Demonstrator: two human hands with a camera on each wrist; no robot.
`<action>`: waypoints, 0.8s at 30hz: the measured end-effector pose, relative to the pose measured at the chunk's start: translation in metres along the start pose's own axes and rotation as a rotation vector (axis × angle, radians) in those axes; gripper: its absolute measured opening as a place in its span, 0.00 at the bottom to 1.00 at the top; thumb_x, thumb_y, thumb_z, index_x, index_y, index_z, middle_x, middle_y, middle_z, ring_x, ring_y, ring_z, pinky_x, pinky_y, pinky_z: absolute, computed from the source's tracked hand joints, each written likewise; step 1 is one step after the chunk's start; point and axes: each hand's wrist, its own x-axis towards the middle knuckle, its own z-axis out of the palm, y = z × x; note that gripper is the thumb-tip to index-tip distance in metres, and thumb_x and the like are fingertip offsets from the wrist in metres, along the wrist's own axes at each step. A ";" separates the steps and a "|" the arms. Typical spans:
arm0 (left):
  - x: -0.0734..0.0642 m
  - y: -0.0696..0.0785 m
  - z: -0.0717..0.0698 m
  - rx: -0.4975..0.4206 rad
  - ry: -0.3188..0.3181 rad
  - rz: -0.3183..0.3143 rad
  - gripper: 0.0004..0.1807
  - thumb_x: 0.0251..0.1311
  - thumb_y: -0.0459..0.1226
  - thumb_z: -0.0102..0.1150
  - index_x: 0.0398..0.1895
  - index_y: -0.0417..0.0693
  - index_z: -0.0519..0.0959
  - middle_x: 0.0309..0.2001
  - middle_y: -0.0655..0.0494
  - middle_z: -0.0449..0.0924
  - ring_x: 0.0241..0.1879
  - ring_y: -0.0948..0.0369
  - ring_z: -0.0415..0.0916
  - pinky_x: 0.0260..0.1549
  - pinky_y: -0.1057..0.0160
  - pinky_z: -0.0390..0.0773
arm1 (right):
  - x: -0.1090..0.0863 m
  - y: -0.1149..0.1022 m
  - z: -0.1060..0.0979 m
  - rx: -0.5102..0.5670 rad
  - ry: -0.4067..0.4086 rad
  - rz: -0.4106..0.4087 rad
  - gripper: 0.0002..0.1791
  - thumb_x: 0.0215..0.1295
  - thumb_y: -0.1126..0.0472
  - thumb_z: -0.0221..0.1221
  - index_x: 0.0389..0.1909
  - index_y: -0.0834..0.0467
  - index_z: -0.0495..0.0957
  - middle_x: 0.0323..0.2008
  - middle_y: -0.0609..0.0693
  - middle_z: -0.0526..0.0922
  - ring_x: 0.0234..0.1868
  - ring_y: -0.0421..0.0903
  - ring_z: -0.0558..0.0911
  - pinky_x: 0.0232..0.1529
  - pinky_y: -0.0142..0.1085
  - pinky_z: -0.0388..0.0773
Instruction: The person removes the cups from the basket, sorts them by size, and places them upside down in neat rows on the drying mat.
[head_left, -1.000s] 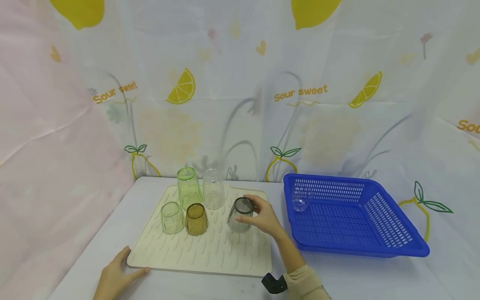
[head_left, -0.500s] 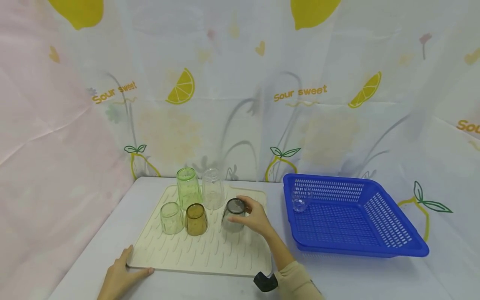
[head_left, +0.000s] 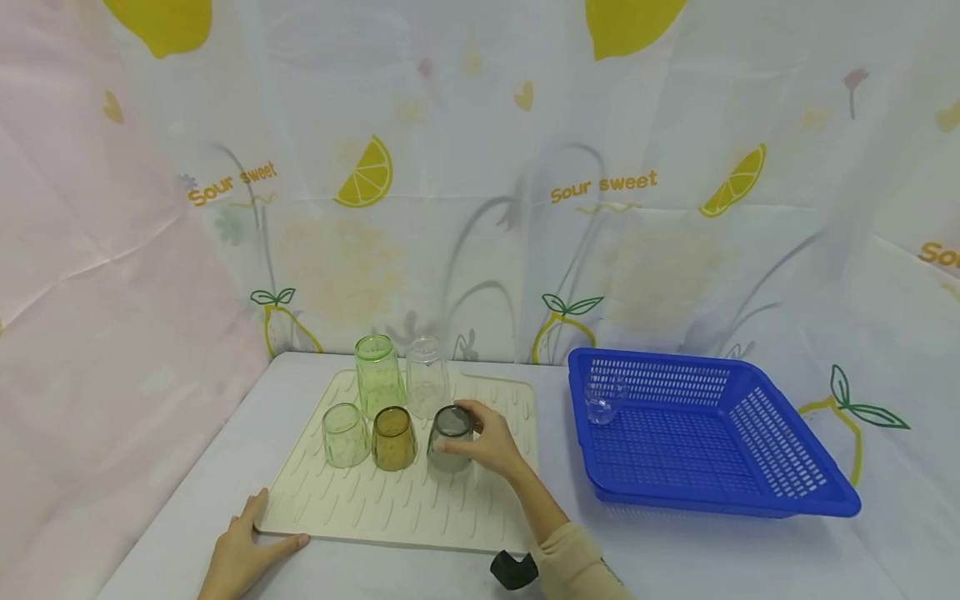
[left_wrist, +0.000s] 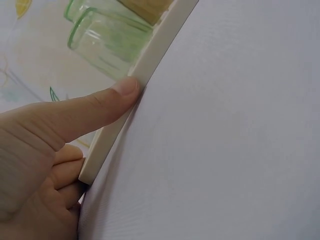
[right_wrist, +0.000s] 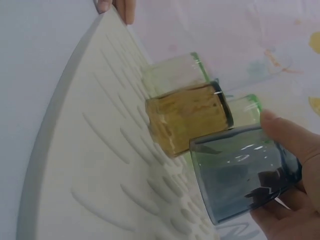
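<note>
My right hand (head_left: 487, 442) holds a grey glass (head_left: 450, 450) upside down near its base, thumb on one side and fingers on the other. Its rim is close over the cream draining mat (head_left: 420, 512), just right of an amber glass (head_left: 393, 442). To the left of that stands a small pale green glass (head_left: 345, 437). Behind them are a tall green glass (head_left: 378, 379) and a tall clear glass (head_left: 427, 383). At the mat's front left corner, my left hand (left_wrist: 45, 135) grips the edge, with the thumb (left_wrist: 125, 89) on the front side and the fingers curled at the other.
A blue plastic basket (head_left: 720, 500) stands to the right of the mat, with a clear glass (head_left: 602, 400) inside at its left. The white table (head_left: 225, 442) runs back to a lemon-printed cloth (head_left: 480, 250).
My right hand has carried the grey glass leftward over the mat, closer to the amber one. My left hand stays at the mat corner with only a slight shift.
</note>
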 end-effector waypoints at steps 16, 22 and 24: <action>0.000 -0.003 0.001 -0.018 -0.001 0.000 0.60 0.50 0.51 0.68 0.69 0.26 0.40 0.66 0.21 0.33 0.61 0.21 0.34 0.60 0.28 0.42 | 0.001 0.014 0.022 -0.047 -0.012 -0.116 0.36 0.49 0.53 0.71 0.54 0.69 0.72 0.47 0.57 0.80 0.49 0.50 0.80 0.54 0.39 0.78; 0.000 -0.001 0.002 -0.010 0.012 0.011 0.59 0.49 0.51 0.68 0.69 0.25 0.42 0.66 0.20 0.34 0.60 0.20 0.35 0.60 0.27 0.44 | 0.002 0.013 0.026 -0.061 -0.031 -0.065 0.35 0.48 0.57 0.72 0.55 0.68 0.71 0.49 0.58 0.80 0.52 0.54 0.78 0.58 0.45 0.75; 0.001 -0.001 0.001 -0.004 0.013 0.011 0.59 0.49 0.51 0.68 0.69 0.25 0.43 0.66 0.20 0.34 0.60 0.20 0.35 0.60 0.27 0.44 | 0.003 0.013 0.027 -0.061 -0.036 -0.024 0.36 0.47 0.60 0.73 0.57 0.69 0.70 0.51 0.59 0.79 0.54 0.57 0.77 0.59 0.47 0.73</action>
